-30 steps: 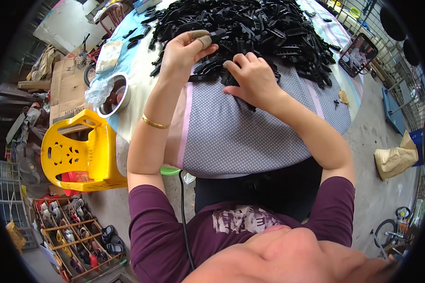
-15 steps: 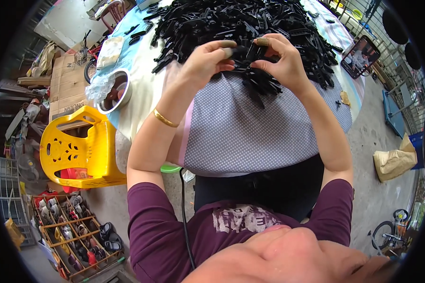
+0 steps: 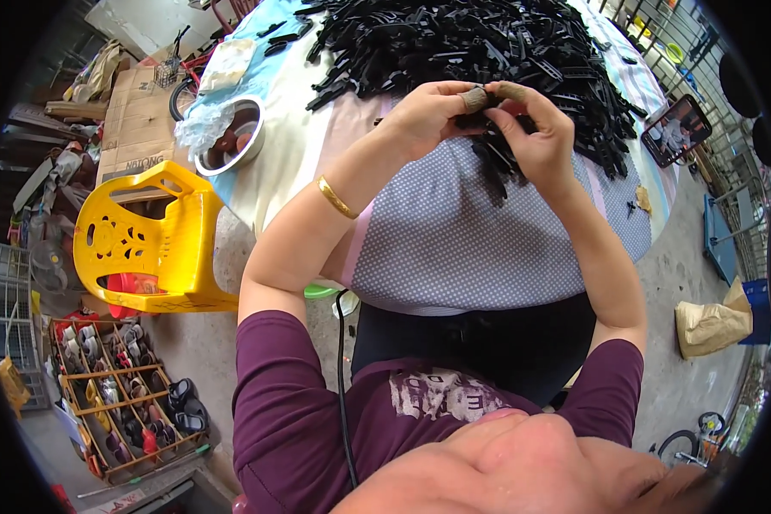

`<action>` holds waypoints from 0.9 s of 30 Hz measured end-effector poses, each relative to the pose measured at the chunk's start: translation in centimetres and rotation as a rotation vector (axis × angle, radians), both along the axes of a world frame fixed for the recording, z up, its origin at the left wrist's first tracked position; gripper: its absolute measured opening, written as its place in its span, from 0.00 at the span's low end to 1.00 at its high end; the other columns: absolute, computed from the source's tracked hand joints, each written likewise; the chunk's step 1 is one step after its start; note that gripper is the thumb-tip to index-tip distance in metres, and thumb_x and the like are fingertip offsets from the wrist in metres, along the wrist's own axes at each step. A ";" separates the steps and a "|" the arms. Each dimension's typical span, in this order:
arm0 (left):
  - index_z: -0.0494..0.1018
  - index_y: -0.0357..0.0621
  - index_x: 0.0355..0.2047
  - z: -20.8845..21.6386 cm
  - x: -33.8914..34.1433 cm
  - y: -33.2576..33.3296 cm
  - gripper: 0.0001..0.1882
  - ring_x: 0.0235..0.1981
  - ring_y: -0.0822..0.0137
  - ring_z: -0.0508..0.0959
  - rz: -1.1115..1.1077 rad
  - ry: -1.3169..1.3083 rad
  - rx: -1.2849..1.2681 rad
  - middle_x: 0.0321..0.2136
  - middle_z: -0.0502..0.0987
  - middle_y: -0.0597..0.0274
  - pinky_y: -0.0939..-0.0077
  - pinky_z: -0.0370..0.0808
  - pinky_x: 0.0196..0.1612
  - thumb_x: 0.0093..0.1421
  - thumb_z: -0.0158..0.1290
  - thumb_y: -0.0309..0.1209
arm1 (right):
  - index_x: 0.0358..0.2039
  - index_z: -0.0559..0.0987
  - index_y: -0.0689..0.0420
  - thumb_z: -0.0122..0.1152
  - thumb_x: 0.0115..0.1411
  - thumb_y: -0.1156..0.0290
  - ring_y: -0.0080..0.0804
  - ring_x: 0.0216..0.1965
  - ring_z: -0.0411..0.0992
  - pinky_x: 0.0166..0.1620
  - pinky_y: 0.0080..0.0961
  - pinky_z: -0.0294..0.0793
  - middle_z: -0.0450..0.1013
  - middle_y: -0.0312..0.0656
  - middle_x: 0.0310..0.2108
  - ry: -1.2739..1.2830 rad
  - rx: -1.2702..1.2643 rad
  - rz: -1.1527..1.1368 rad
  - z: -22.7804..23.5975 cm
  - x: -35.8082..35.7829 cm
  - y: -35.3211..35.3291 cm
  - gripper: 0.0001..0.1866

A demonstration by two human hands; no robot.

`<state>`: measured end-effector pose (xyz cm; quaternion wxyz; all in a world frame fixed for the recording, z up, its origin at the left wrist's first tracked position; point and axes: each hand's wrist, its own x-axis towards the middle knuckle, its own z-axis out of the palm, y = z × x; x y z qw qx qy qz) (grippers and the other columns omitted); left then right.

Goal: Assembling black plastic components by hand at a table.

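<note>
A large heap of slim black plastic pieces [image 3: 480, 47] covers the far part of the cloth-covered table [image 3: 488, 265]. My left hand [image 3: 428, 118] and my right hand [image 3: 541, 137] meet at the heap's near edge, fingertips almost touching. Both pinch a small black plastic piece [image 3: 471, 121], which the fingers mostly hide. Tan coverings wrap some fingertips on each hand. Just below the hands, a smaller cluster of black pieces [image 3: 491, 170] lies on the dotted grey cloth. A gold bangle circles my left wrist.
Left on the table stand a white basin [image 3: 254, 152] with round brownish things and a clear plastic bag [image 3: 204, 128]. A phone [image 3: 677, 130] is propped at the right edge. Beside the table are a yellow plastic chair [image 3: 188, 240] and a shoe rack [image 3: 116, 373].
My hands have come closer together, the left fingertips now meeting the right ones around the piece. The whole view has shifted slightly, with the table farther right.
</note>
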<state>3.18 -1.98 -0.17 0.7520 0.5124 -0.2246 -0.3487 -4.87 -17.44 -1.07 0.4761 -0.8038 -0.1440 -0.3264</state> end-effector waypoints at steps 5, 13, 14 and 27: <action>0.69 0.37 0.49 0.6 -0.5 0.1 0.17 0.35 0.70 0.78 0.108 -0.450 0.305 0.38 0.75 0.57 0.79 0.79 0.37 0.60 0.51 0.28 | 0.43 0.75 0.63 0.61 0.51 0.83 0.23 0.37 0.75 0.43 0.19 0.74 0.76 0.40 0.35 0.082 0.130 -0.050 0.0 0.2 0.0 0.17; 0.72 0.35 0.45 0.5 -1.6 0.0 0.15 0.27 0.72 0.77 0.155 -0.812 0.520 0.30 0.76 0.58 0.80 0.76 0.31 0.58 0.51 0.27 | 0.43 0.74 0.62 0.59 0.55 0.79 0.21 0.34 0.73 0.37 0.14 0.73 0.76 0.40 0.35 0.124 0.331 -0.055 1.9 0.6 -3.3 0.13; 0.73 0.35 0.44 0.3 -1.8 -0.1 0.14 0.25 0.74 0.76 0.169 -0.736 0.456 0.28 0.76 0.58 0.81 0.75 0.29 0.57 0.53 0.27 | 0.43 0.74 0.62 0.59 0.55 0.79 0.21 0.34 0.73 0.37 0.14 0.73 0.76 0.40 0.35 0.124 0.330 -0.053 1.9 0.5 -3.4 0.13; 0.73 0.35 0.44 1.3 -1.4 0.0 0.15 0.22 0.77 0.76 0.121 -0.648 0.400 0.24 0.77 0.62 0.85 0.74 0.24 0.57 0.54 0.26 | 0.35 0.79 0.61 0.64 0.52 0.72 0.16 0.27 0.71 0.32 0.12 0.72 0.76 0.35 0.28 0.367 0.241 0.096 1.4 0.6 -3.2 0.10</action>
